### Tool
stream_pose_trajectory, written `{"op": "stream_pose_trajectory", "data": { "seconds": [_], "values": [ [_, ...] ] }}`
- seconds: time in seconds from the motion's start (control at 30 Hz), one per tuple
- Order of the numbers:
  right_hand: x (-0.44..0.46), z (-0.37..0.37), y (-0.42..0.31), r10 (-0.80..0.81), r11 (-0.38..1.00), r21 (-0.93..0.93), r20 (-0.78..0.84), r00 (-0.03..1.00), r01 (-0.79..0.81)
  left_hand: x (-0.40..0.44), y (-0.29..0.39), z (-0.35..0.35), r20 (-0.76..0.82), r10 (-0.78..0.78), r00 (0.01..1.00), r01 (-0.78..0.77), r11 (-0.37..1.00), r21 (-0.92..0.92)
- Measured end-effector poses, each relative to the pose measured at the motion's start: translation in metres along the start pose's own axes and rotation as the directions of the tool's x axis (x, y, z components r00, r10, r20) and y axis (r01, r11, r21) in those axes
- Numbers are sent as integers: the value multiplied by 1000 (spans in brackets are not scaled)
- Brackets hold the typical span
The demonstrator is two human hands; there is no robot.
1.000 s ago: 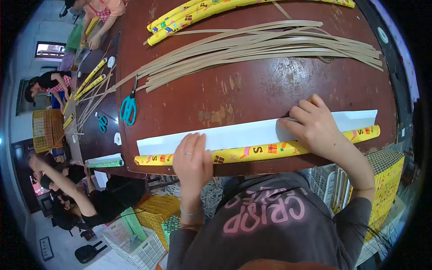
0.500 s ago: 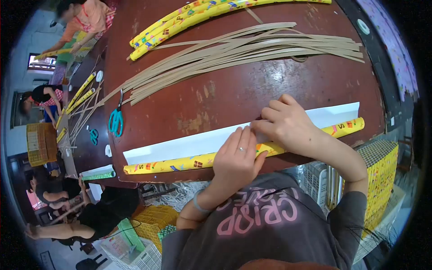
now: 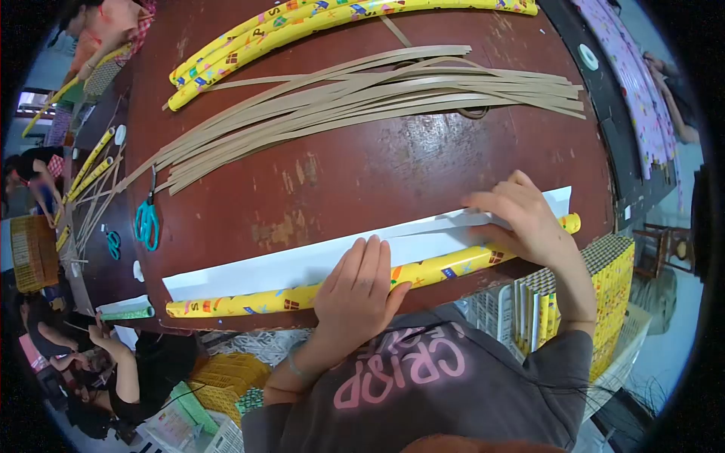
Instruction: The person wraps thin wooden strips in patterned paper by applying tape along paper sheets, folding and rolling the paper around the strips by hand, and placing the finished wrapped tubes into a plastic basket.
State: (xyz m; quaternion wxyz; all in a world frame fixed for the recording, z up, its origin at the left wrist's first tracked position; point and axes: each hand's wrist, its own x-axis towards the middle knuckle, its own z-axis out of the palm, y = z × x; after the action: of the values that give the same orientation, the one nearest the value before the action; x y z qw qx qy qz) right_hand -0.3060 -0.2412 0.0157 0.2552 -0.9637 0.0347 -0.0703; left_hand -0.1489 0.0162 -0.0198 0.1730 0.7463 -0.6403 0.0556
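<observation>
A partly rolled sheet of yellow printed wrapping paper (image 3: 445, 269) lies along the near table edge, its white inner side (image 3: 257, 268) spread flat beyond the roll. My left hand (image 3: 353, 291) rests on the roll and the white side, fingers stretched out and thumb apart. Over the right part of the sheet is my right hand (image 3: 525, 219), its fingers bent and a little blurred. A thin white strip (image 3: 434, 226) along the sheet's far edge runs into these fingers and looks partly lifted; the grip itself is hard to see.
Flat tan strips (image 3: 317, 113) lie across the table, with finished yellow rolls (image 3: 249, 60) behind them. Teal scissors (image 3: 147, 224) lie at the left; a white tape roll (image 3: 588, 57) is at the far right. Other people work at the left, near a yellow crate (image 3: 34, 253).
My right hand has moved right, away from my left hand, along the sheet's far edge. A thin strip now shows between them. My left hand lies flatter; the whole view has shifted.
</observation>
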Motion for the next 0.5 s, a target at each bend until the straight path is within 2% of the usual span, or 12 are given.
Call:
{"op": "stream_pose_trajectory", "data": {
  "seconds": [0.03, 0.2, 0.43, 0.5],
  "values": [
    [-8, -3, 7, -25, 1000, -13, 3, 1000, 25, 0, -1, -1, -6, -4, 1000, 4, 1000, -13],
    [-46, -20, 37, 45, 997, 64, -74, 996, -40, 6, 0, -4, 111, -32, 993, 37, 999, -36],
    [-48, -20, 45, 28, 1000, 10, -87, 996, -27, 1, 0, -1, 119, -25, 993, 22, 999, 27],
    [-44, -21, 42, 0, 998, -63, -74, 997, -5, 0, -1, -1, 130, -31, 991, 30, 1000, 8]
  ]
}}
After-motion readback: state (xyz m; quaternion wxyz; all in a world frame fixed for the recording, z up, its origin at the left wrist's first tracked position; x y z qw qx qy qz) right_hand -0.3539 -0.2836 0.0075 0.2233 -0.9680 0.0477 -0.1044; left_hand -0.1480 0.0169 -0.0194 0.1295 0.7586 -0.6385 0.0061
